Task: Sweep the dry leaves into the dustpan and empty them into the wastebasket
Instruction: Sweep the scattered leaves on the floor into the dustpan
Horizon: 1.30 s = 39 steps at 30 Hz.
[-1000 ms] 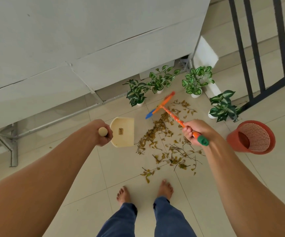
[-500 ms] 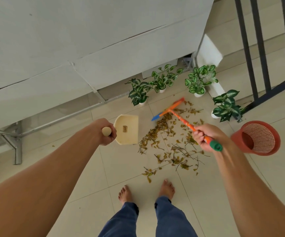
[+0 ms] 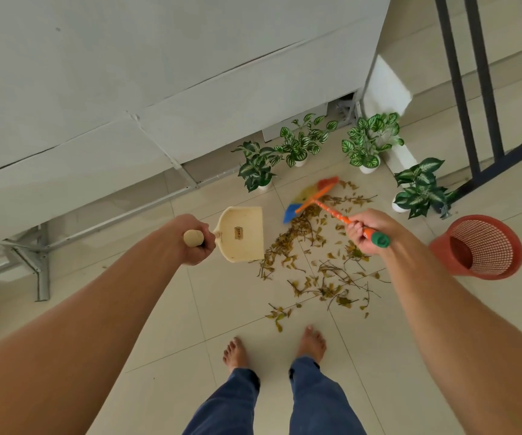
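Leaves [image 3: 313, 265] lie scattered over the tiled floor [image 3: 165, 309] between the two hands, the thickest part of the heap running from the broom head down toward the dustpan's open lip, with loose strays trailing nearer the bare feet [image 3: 272, 346]. Left hand [image 3: 195, 241] has its fingers [image 3: 207, 246] wrapped tight round the cream handle of the dustpan [image 3: 243, 234], whose pan rests on the floor just beyond those fingers, its edge touching the near side of the heap. Right hand [image 3: 364, 230] has its fingers clamped on the orange shaft of the broom [image 3: 325, 204], just below the green end cap; the shaft slants away from the fingers to the orange, yellow and blue head, which sits at the far end of the leaves. Compared with half a second ago, the broom head has swung farther out toward the potted plants [image 3: 331, 152] and looks motion-blurred, while the right hand has shifted slightly to the right; the dustpan and left hand have hardly changed place. Red mesh wastebasket [image 3: 476, 246] lies tipped on the floor well to the right of the right hand's fingers, its mouth facing the person, apart from the leaves.
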### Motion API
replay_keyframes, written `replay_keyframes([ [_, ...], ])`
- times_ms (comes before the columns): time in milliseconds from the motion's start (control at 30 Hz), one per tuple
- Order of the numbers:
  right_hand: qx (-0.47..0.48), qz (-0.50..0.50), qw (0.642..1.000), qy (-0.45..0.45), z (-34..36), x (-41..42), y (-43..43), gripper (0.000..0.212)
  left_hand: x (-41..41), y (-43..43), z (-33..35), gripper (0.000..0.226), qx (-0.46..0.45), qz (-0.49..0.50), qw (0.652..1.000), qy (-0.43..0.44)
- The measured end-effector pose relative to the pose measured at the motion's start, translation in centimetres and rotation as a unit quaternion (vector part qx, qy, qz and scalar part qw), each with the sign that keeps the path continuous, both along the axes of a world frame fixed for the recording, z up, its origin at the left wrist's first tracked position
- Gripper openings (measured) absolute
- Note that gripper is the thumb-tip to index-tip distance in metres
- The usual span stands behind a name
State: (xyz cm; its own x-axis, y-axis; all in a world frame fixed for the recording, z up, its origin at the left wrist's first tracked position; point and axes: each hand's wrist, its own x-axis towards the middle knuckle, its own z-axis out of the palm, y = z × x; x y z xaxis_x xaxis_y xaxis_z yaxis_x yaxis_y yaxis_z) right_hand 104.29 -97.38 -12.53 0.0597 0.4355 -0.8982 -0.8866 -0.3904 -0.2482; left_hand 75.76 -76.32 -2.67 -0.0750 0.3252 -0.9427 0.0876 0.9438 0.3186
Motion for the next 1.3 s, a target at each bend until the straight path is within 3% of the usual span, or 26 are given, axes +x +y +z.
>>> replay_keyframes([
  [200,0.024,-0.038,0.999,-0.025,2.3,-2.8,-1.9,0.008,0.9,-1.2,0.5,0.028,-0.002,0.011,1.0,0.002],
  [533,-0.018,-0.06,0.997,-0.034,1.2,-3.7,-2.5,0.015,1.5,-2.0,0.0,0.025,-0.015,-0.017,1.0,0.015],
  [700,0.01,-0.084,0.996,-0.005,2.9,-5.0,-6.0,0.013,3.1,-1.9,-0.1,0.016,-0.01,-0.031,0.999,0.012],
  [900,0.027,-0.123,0.991,-0.035,2.3,-2.7,-3.7,0.016,3.3,-1.8,-0.1,0.015,-0.018,-0.057,0.998,0.008],
  [1033,0.029,-0.186,0.982,0.004,1.2,-2.1,-2.4,0.014,2.4,-1.3,0.1,0.022,-0.014,-0.064,0.998,0.009],
  [1300,0.037,-0.181,0.983,0.007,2.5,-7.7,-5.8,0.011,1.3,1.4,1.1,0.039,-0.001,-0.086,0.996,0.011],
])
